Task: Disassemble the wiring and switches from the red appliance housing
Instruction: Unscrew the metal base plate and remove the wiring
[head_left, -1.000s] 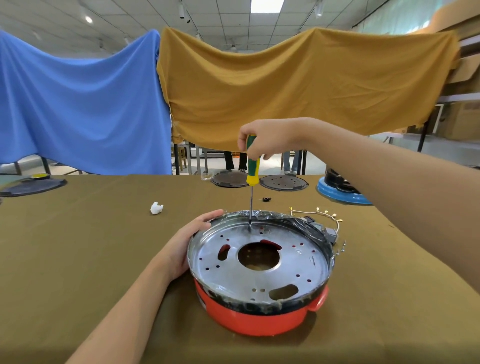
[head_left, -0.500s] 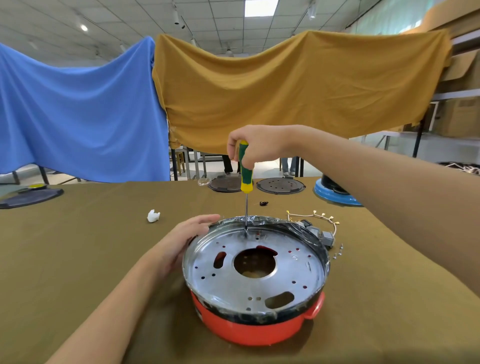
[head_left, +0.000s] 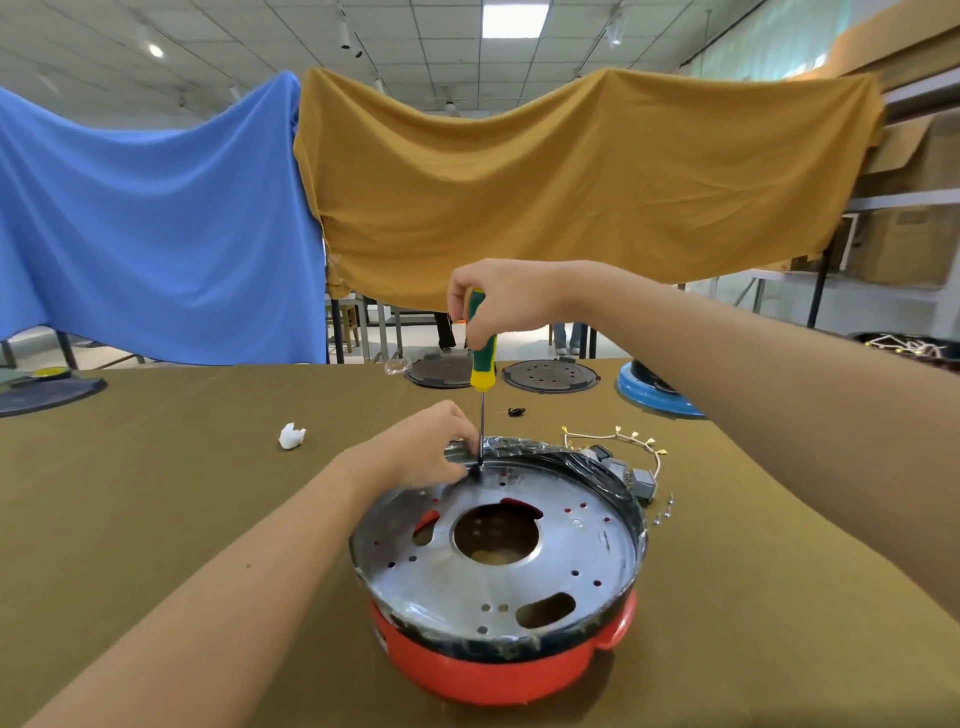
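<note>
The red appliance housing (head_left: 498, 670) stands on the olive table in front of me, with a perforated silver plate (head_left: 571, 545) inside its foil-wrapped rim. My right hand (head_left: 504, 301) grips the green-and-yellow handle of a screwdriver (head_left: 483, 364) held upright, tip down at the plate's far edge. My left hand (head_left: 421, 452) reaches over the far rim, its fingers curled and pinching around the shaft just above the tip; what lies under them is hidden. A loose wire harness (head_left: 623, 436) and grey switch parts (head_left: 636, 480) lie behind the housing on the right.
Several small screws (head_left: 665, 512) lie right of the housing. A white scrap (head_left: 291, 435) and a small black part (head_left: 516, 411) sit farther back. Two dark round plates (head_left: 550, 375) and a blue appliance base (head_left: 654, 395) line the table's far edge.
My left hand left the housing's left rim and moved to the far rim, closing its fingers at the screwdriver's tip. The right hand kept the screwdriver upright in place.
</note>
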